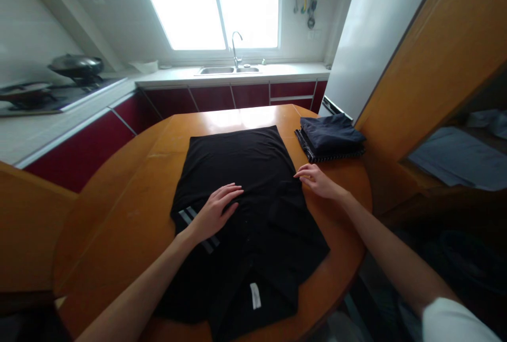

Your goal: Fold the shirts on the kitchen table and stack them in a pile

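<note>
A black shirt lies spread on the wooden table, its hem toward the window and its collar, with a white label, toward me. The sleeve on the left, marked with two pale stripes, is laid inward over the body. My left hand rests open on the shirt's left-middle part, beside the stripes, thumb apart from the fingers. At the shirt's right edge is my right hand, its fingers loosely extended and the tips touching the fabric; no firm grip on it shows.
A stack of folded dark clothes sits on the table's far right part. Beyond lie a counter with a sink and tap, and a stove with a lidded pan at left. A white fridge and wooden shelving stand at right.
</note>
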{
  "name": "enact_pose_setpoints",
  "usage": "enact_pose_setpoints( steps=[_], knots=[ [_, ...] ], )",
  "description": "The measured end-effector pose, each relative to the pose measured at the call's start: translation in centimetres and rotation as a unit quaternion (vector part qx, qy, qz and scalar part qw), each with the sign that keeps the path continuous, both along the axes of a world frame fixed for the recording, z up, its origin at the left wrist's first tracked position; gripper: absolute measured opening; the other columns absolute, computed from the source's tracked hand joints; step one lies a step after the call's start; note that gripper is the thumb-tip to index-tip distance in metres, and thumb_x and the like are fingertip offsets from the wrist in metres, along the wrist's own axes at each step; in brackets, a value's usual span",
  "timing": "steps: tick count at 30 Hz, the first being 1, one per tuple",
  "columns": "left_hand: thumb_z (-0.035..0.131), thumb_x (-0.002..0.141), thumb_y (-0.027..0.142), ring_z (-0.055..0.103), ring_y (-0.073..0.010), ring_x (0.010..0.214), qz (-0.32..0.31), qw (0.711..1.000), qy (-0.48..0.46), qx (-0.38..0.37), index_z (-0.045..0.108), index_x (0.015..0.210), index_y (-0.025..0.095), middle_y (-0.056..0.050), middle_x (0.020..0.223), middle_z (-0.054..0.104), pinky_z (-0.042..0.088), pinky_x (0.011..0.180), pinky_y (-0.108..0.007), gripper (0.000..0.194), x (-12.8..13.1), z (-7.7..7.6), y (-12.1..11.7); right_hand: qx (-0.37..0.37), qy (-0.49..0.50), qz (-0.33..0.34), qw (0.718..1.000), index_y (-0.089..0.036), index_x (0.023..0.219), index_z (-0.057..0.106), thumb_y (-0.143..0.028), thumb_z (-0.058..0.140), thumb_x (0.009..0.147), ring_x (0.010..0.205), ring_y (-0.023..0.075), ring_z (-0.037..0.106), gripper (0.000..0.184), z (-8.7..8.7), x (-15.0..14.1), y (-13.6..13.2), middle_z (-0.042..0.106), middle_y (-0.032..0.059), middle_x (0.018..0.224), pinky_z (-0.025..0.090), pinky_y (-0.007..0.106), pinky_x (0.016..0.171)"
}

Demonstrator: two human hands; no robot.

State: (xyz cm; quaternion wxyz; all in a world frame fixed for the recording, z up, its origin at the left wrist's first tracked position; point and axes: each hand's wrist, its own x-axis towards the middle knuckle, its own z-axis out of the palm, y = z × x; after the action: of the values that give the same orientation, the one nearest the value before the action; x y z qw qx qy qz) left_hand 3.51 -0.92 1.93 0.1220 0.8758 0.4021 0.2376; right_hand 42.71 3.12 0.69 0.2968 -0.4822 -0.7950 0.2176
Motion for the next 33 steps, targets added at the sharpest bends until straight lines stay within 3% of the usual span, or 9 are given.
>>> enact_pose_setpoints(
  steps=[5, 9, 14, 18, 21, 27, 30, 33],
  knots=[
    [0.051, 0.1, 0.037, 0.055, -0.0229, 0.125, -0.077, 0.996, 0.038, -0.038, 0.062, 0.13, 0.028, -0.007, 0.133, 0.06, 0.044, 0.108, -0.038, 0.033, 2.4, 3.3, -1.1, -0.02, -0.063, 0.059, 0.996, -0.021, 0.095, 0.076, -0.03, 0.064, 0.091, 0.118, 0.0227, 0.051, 0.016, -0.2, 0.5, 1.2, 0.06, 0.0087, 0.117, 0.037, 0.04, 0.109],
    [0.063, 0.095, 0.036, 0.053, -0.0234, 0.123, -0.182, 0.976, 0.117, -0.032, 0.059, 0.133, 0.03, -0.006, 0.13, 0.06, 0.042, 0.107, -0.037, 0.039, 6.4, 4.9, -2.9, -0.021, -0.09, 0.024, 0.995, -0.02, 0.087, 0.074, -0.031, 0.063, 0.091, 0.122, 0.0258, 0.048, 0.016, -0.8, 0.8, 1.6, 0.06, 0.0092, 0.122, 0.034, 0.046, 0.107],
    [0.064, 0.091, 0.022, 0.055, -0.0252, 0.114, -0.242, 0.946, 0.213, 0.042, 0.057, 0.134, 0.025, -0.008, 0.123, 0.061, 0.044, 0.097, -0.038, 0.044, 10.5, 3.1, -3.5, -0.005, -0.098, -0.006, 0.995, -0.019, 0.084, 0.071, -0.028, 0.057, 0.094, 0.122, 0.0259, 0.048, 0.02, -1.5, 0.8, 1.8, 0.061, 0.0088, 0.123, 0.032, 0.048, 0.105],
    [0.053, 0.095, 0.011, 0.058, -0.0212, 0.101, -0.273, 0.932, 0.222, 0.084, 0.061, 0.126, 0.02, -0.008, 0.108, 0.063, 0.046, 0.091, -0.033, 0.033, 11.4, 1.9, -2.4, 0.009, -0.098, -0.015, 0.995, -0.019, 0.085, 0.07, -0.027, 0.055, 0.095, 0.12, 0.0251, 0.048, 0.021, -1.8, 0.8, 1.7, 0.062, 0.0086, 0.123, 0.032, 0.047, 0.104],
    [0.05, 0.097, 0.012, 0.058, -0.019, 0.099, -0.268, 0.939, 0.195, 0.091, 0.066, 0.117, 0.021, -0.007, 0.107, 0.062, 0.045, 0.092, -0.031, 0.027, 11.0, 2.7, -1.6, 0.017, -0.092, -0.012, 0.996, -0.02, 0.083, 0.07, -0.027, 0.055, 0.095, 0.121, 0.0251, 0.048, 0.02, -2.1, 0.9, 1.9, 0.062, 0.0082, 0.123, 0.032, 0.047, 0.104],
    [0.062, 0.091, 0.019, 0.061, -0.0177, 0.099, -0.267, 0.943, 0.193, 0.039, 0.072, 0.103, 0.026, -0.002, 0.105, 0.066, 0.044, 0.094, -0.032, 0.017, 10.5, 4.4, -1.1, 0.026, -0.079, -0.012, 0.997, -0.022, 0.081, 0.07, -0.029, 0.057, 0.094, 0.121, 0.027, 0.048, 0.02, -3.1, 1.1, 2.3, 0.062, 0.0081, 0.123, 0.032, 0.048, 0.103],
    [0.054, 0.099, 0.028, 0.06, -0.0185, 0.113, -0.258, 0.955, 0.143, 0.018, 0.069, 0.116, 0.026, -0.004, 0.122, 0.066, 0.041, 0.104, -0.032, 0.023, 11.9, 4.1, -2.1, 0.032, -0.079, -0.01, 0.996, -0.022, 0.081, 0.07, -0.029, 0.056, 0.094, 0.12, 0.0268, 0.049, 0.021, -3.2, 1.1, 2.4, 0.062, 0.0076, 0.122, 0.032, 0.048, 0.103],
    [0.043, 0.104, 0.037, 0.042, -0.0236, 0.141, -0.251, 0.961, 0.111, 0.016, 0.049, 0.145, 0.021, -0.01, 0.152, 0.047, 0.029, 0.118, -0.039, 0.045, 14.6, 2.7, -3.7, 0.034, -0.084, -0.012, 0.996, -0.022, 0.082, 0.07, -0.029, 0.055, 0.095, 0.12, 0.0265, 0.049, 0.021, -3.0, 1.1, 2.2, 0.063, 0.0075, 0.122, 0.032, 0.047, 0.102]
  ],
)
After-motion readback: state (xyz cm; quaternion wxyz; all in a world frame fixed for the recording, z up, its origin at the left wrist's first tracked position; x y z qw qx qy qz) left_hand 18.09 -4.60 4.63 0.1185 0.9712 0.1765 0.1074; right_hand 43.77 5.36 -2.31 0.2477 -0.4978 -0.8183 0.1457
